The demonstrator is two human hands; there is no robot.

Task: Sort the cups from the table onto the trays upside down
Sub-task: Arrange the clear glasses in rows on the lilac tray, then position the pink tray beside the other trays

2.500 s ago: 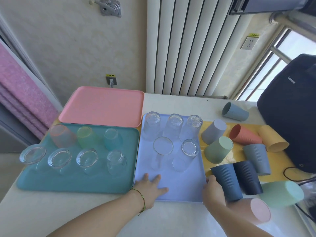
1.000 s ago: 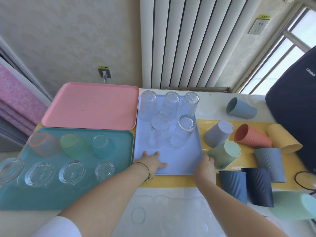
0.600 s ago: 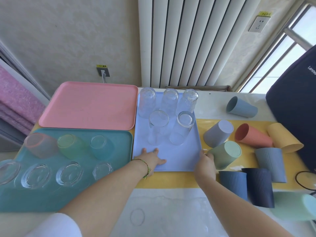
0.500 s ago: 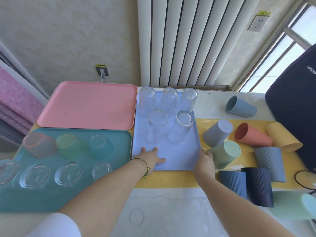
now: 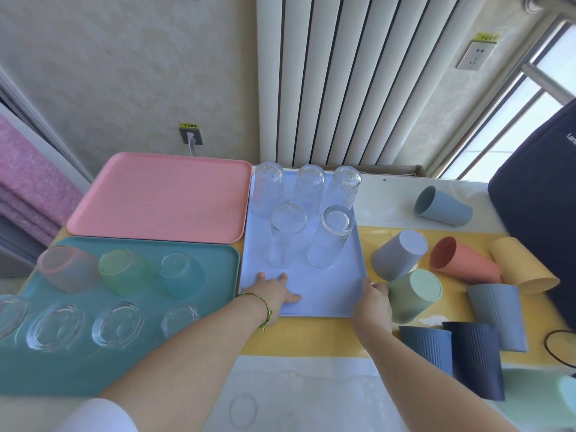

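Both hands on the blue tray, cups waiting on the right

The left hand lies flat on the near part of the blue tray, fingers straight and spread, holding nothing. The right hand is at that tray's near right corner with its thumb on the rim; I cannot tell whether its fingers clasp the edge. Five clear glasses stand upside down on the far half of the blue tray. The teal tray to its left carries tinted cups and low glasses, all bottoms up. The pink tray sits behind the teal one. Ribbed cups remain on the desk right of the blue tray, some on their sides. A green cup is just beside the right hand.
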